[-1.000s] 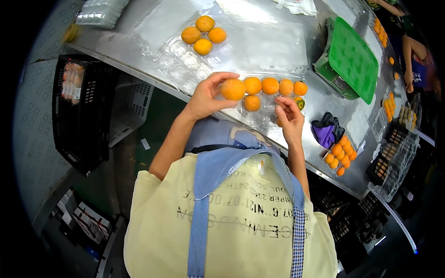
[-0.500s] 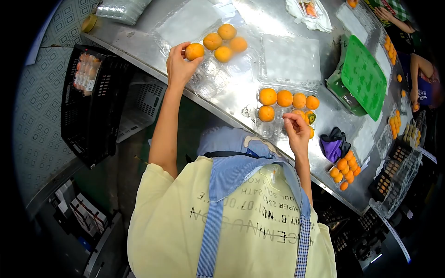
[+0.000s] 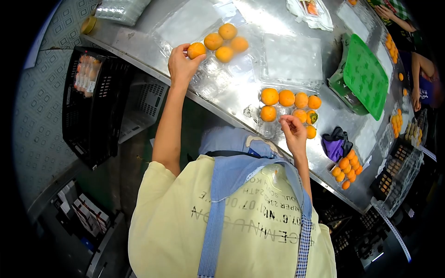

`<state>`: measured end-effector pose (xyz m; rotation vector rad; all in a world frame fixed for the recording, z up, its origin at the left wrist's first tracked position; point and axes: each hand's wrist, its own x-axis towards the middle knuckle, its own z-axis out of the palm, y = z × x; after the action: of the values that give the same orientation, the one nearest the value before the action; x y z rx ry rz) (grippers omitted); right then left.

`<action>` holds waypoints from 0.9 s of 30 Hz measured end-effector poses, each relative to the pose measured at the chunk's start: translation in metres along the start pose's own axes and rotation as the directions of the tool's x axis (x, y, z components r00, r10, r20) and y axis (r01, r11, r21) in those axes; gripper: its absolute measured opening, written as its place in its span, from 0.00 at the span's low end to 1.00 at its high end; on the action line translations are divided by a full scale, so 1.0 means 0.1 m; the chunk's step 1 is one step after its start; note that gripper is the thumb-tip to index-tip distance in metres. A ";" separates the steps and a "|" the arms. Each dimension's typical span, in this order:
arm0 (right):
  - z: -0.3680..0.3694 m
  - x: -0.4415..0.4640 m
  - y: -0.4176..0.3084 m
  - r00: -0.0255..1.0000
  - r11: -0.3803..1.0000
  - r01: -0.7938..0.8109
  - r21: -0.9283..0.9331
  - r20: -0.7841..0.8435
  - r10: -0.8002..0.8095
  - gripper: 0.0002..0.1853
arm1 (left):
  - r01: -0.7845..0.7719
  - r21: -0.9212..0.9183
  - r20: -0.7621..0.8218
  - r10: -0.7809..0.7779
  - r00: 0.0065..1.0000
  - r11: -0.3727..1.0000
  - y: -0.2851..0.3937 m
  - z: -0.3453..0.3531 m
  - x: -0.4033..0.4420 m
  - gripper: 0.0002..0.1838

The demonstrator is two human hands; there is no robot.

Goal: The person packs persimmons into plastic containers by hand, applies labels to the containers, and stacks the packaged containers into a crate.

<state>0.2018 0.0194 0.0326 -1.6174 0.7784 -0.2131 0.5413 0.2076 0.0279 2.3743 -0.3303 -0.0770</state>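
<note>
An orange fruit (image 3: pixel 196 50) is in my left hand (image 3: pixel 182 65), gripped between thumb and fingers, at the edge of the left clear tray (image 3: pixel 211 69). Beside it several orange fruits (image 3: pixel 213 41) sit in that tray. My right hand (image 3: pixel 293 129) is at the right clear tray (image 3: pixel 265 131), its thumb and fingertips pinched together; whatever they may hold is too small to make out. Two rows of orange fruits (image 3: pixel 286 97) fill part of this tray, one fruit (image 3: pixel 311 117) showing a green top. Another fruit (image 3: pixel 311 132) lies right of my right hand.
A green-lidded container (image 3: pixel 366 74) stands at the right. Near it are a purple and black cloth (image 3: pixel 336 144) and a packed group of fruits (image 3: pixel 350 166). Stacked clear trays (image 3: pixel 123 10) lie upper left, black crates (image 3: pixel 90 109) below. A co-worker's arm (image 3: pixel 417 81) shows far right.
My left hand has carried the fruit from beside the right tray to the left tray. My right hand stays near the right tray. The view has shifted.
</note>
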 end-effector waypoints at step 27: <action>-0.01 0.04 -0.07 0.999 0.996 0.043 -0.079 -0.006 -0.044 0.08 | -0.154 0.408 0.104 0.121 0.987 0.900 0.12 -0.03 0.01 0.37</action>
<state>0.2074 0.0159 0.0385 -1.7102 0.7656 -0.2221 0.5401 0.2010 0.0378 2.7649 -0.6023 -0.0326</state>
